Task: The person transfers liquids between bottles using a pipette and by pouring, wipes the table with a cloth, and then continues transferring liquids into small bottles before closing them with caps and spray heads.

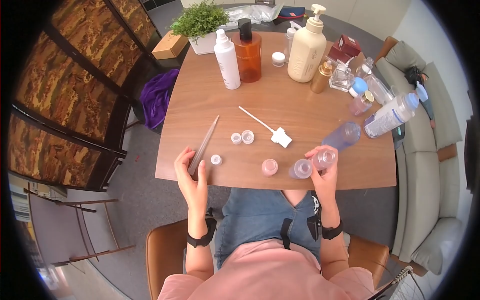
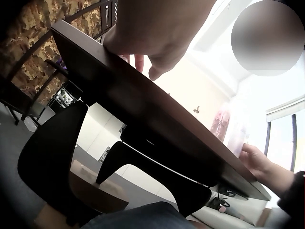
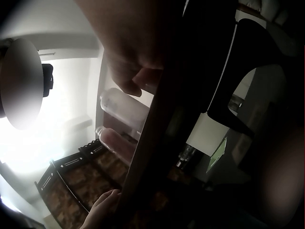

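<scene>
My left hand (image 1: pixel 192 181) rests at the near left table edge, thumb and fingers apart. Between them lies the wide end of a translucent tapered dropper (image 1: pixel 205 142), its thin tip pointing away. A small white cap (image 1: pixel 216 160) sits just right of the thumb. At the near right, my right hand (image 1: pixel 326 176) has its fingers curled round a small clear open-topped bottle (image 1: pixel 326 157). Beside it stand an open lilac-tinted bottle (image 1: pixel 301 169) and a pink one (image 1: pixel 270 167). Both hands also show at the table edge in the wrist views, mostly dark or blurred.
Mid-table lie two small caps (image 1: pixel 242 137) and a white spray pump (image 1: pixel 281 137) with its long tube. A blue-tinted bottle (image 1: pixel 344 136) is beyond the right hand. Farther back stand a white spray bottle (image 1: pixel 228 62), an amber bottle (image 1: pixel 248 60) and a cream pump bottle (image 1: pixel 306 52).
</scene>
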A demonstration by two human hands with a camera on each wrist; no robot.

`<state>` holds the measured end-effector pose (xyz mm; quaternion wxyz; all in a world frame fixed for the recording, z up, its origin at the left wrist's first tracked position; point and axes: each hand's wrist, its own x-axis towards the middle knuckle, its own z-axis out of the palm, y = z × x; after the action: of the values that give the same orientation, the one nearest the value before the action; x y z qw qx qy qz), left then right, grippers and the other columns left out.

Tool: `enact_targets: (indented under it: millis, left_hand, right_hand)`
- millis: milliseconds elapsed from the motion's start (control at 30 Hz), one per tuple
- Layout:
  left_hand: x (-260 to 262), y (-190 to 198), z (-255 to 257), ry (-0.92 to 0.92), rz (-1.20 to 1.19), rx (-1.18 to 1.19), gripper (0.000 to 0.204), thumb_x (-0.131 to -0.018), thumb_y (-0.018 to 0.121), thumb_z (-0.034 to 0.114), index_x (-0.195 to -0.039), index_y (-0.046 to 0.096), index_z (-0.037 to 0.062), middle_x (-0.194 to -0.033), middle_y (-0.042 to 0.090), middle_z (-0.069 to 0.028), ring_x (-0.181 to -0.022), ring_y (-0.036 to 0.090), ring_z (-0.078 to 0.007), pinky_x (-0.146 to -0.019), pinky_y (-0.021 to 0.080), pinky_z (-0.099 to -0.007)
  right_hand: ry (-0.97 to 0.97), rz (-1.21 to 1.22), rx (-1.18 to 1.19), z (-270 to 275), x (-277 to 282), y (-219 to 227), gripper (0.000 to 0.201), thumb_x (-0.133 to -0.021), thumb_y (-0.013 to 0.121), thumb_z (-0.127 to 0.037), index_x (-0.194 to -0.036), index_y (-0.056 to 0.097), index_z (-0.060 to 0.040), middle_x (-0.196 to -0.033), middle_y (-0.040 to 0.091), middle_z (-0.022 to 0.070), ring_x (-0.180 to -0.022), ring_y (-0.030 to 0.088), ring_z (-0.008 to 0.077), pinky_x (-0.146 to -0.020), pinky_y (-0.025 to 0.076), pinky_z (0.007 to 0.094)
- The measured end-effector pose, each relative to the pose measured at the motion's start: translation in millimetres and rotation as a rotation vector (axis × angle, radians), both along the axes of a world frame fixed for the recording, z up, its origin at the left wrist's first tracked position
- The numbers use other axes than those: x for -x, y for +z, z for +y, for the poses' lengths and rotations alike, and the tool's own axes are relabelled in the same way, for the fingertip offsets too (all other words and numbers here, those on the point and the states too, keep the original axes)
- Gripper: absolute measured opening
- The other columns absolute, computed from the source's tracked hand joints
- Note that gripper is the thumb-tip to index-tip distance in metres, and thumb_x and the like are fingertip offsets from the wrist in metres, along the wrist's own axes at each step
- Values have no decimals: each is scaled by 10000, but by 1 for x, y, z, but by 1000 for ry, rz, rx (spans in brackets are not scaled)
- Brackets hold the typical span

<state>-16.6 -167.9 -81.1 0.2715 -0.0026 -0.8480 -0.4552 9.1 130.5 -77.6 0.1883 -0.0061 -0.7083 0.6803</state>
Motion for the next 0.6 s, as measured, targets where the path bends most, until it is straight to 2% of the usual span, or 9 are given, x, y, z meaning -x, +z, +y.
enact_targets:
  millis: [133,333,400,433,500,533,600]
  left_hand:
    - [0,3,-2,-26,-44,-65,339,-883,654,85,-1193,544,1,-1318,503,-187,-1211,511,-310,-1028,407,-402]
    - [0,13,-4,-33,-115,42,380,-854,689,88,-1200,549,23,-1301,506,-170,-1182,526,-311,-1008,423,-404]
    - [-1,22,-3,27,-161,190,396,-815,722,79,-1179,573,35,-1181,567,-148,-1091,562,-291,-935,458,-392]
    - [-1,25,-4,22,-171,186,396,-815,722,79,-1179,573,35,-1181,567,-148,-1091,562,-291,-935,458,-392]
    - [-3,29,-9,80,-309,372,382,-787,742,69,-1140,600,34,-1022,611,-120,-996,581,-268,-858,470,-382]
    - [-2,28,-10,93,-256,374,326,-780,746,61,-1085,634,41,-899,626,-102,-886,594,-243,-780,479,-363]
    - [1,24,-15,88,-260,334,313,-779,746,58,-1074,642,46,-891,626,-101,-851,597,-238,-755,482,-353]
  right_hand:
    - [6,1,-6,2,0,-5,372,-822,651,61,-1128,472,-51,-981,598,65,-947,576,145,-863,454,291]
    - [1,-15,11,0,-1,0,384,-822,650,69,-1139,471,-52,-990,601,67,-955,574,145,-869,451,292]
    - [-2,-23,25,1,-1,3,383,-825,649,69,-1143,472,-52,-991,602,68,-955,574,145,-870,451,292]
    - [14,-52,28,1,-1,6,382,-826,648,68,-1145,473,-51,-992,604,68,-957,574,145,-871,452,294]
    - [28,-93,27,3,-2,11,382,-827,648,67,-1146,475,-50,-994,605,68,-958,575,144,-873,452,295]
    - [36,-101,8,5,-3,12,384,-825,650,67,-1148,476,-50,-1000,607,68,-959,576,144,-875,453,296]
    - [43,-118,-11,7,-4,17,387,-824,651,67,-1149,478,-50,-1006,610,69,-960,577,144,-876,453,298]
